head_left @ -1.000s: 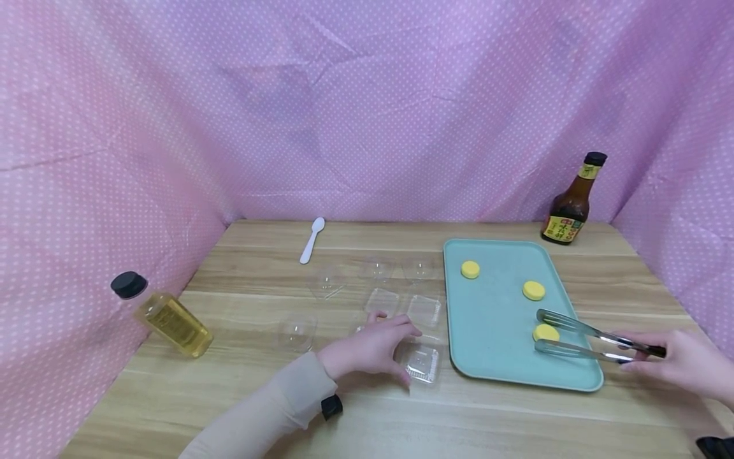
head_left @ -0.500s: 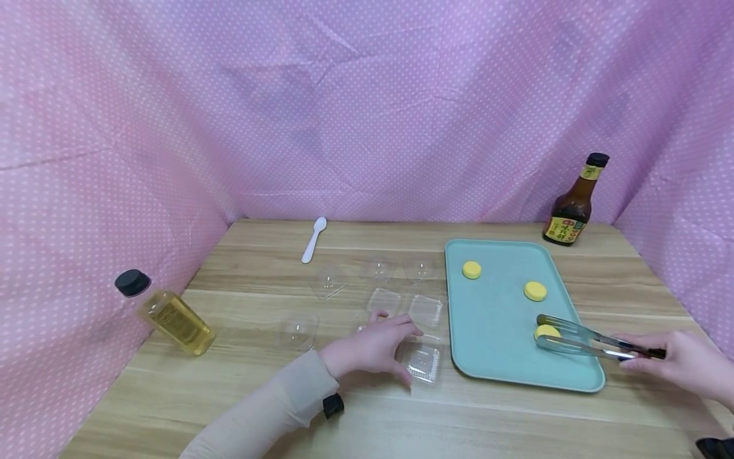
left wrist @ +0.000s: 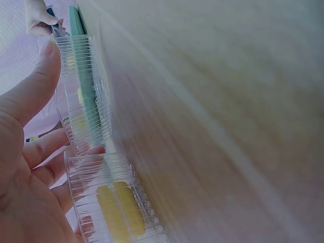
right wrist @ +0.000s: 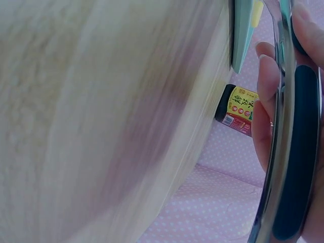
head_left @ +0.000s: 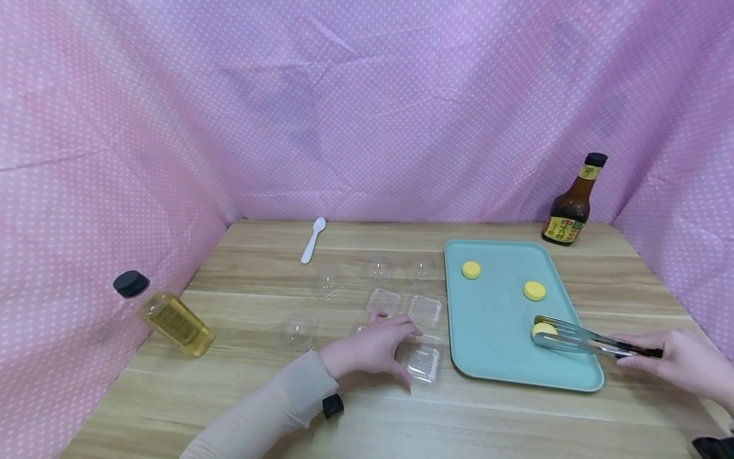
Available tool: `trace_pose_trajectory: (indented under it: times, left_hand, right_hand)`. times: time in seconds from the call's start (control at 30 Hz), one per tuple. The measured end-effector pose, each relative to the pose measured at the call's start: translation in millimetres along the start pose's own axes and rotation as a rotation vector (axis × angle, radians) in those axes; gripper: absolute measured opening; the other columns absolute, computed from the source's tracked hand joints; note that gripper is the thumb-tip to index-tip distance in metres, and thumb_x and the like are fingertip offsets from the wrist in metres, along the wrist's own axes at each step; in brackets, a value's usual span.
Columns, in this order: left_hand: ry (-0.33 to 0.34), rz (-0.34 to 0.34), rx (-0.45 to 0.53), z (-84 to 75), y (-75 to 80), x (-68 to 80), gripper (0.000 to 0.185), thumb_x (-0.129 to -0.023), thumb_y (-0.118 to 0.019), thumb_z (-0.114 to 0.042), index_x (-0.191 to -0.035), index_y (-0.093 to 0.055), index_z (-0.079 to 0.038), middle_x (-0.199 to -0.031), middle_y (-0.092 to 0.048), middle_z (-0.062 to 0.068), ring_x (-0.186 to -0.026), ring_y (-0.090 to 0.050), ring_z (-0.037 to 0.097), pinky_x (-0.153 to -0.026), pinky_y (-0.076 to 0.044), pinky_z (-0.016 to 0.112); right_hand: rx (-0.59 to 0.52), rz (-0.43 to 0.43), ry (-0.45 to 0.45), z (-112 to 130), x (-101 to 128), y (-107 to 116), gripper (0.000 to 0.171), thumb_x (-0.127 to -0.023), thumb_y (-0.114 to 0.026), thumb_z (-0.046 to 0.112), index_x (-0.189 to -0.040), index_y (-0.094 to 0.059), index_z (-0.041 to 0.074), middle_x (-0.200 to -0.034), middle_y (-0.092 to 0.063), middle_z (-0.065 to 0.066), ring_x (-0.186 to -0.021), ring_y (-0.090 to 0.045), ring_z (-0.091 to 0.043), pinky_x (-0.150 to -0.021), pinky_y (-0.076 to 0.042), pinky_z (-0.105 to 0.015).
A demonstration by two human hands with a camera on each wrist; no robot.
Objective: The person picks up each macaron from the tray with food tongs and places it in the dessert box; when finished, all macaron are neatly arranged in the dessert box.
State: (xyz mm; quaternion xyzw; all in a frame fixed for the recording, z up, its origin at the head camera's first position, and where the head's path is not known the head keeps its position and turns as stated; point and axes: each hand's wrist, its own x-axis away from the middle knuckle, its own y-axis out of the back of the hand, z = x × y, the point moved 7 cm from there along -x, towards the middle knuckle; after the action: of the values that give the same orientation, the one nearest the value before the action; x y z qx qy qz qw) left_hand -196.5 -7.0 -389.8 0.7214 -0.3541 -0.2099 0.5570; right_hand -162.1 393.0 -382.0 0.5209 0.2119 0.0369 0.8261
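Metal tongs [head_left: 590, 340] with dark handle grips [right wrist: 298, 157] are held in my right hand [head_left: 682, 363]. Their tips lie on either side of a yellow disc [head_left: 543, 329], a small cake-like round, on the green tray [head_left: 496, 344]. Two more yellow discs, one [head_left: 534, 291] to the right and one [head_left: 471, 269] at the far left, lie on that tray. My left hand [head_left: 373, 344] spans a clear plastic box [head_left: 422, 363], thumb at its near edge and fingers at its far side. Beside it, a second clear box [left wrist: 83, 177] contains yellow, partly hidden by the hand in the head view.
More clear boxes [head_left: 424, 310] stand behind the left hand, with transparent domed lids [head_left: 298, 331] around them. A white spoon [head_left: 313, 241] lies farther back. An oil bottle [head_left: 174, 322] is at left, a brown sauce bottle [head_left: 569, 207] behind the tray. Pink cloth [head_left: 367, 127] encloses the table.
The tongs' tips have come closer together around the nearest yellow disc, and the tongs have shifted slightly left. My left hand stays in place on the box.
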Motion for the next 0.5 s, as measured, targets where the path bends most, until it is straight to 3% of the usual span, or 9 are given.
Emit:
trace_pose_trajectory:
  times: [0.27,0.5]
  left_hand:
    - [-0.001,0.003,0.004,0.5,-0.4,0.7,0.081,-0.060,-0.082,-0.051,-0.128,-0.055,-0.015,-0.119,-0.056,-0.007,-0.106,-0.054,0.004,-0.104,-0.026,0.044]
    - [-0.001,0.009,0.008,-0.3,1.1,0.3,0.081,-0.061,-0.082,-0.051,-0.128,-0.055,-0.015,-0.119,-0.056,-0.007,-0.106,-0.053,0.004,-0.105,-0.026,0.045]
  right_hand:
    - [0.062,0.027,-0.033,3.4,-2.4,-3.8,0.031,-0.063,-0.084,0.012,-0.094,-0.077,0.012,-0.061,-0.053,0.020,-0.048,-0.017,0.008,-0.036,-0.025,-0.013]
    - [0.083,0.019,-0.034,9.3,-7.9,-2.8,0.032,-0.063,-0.084,0.012,-0.092,-0.075,0.002,-0.066,-0.061,0.013,-0.049,-0.020,0.007,-0.038,-0.024,-0.012]
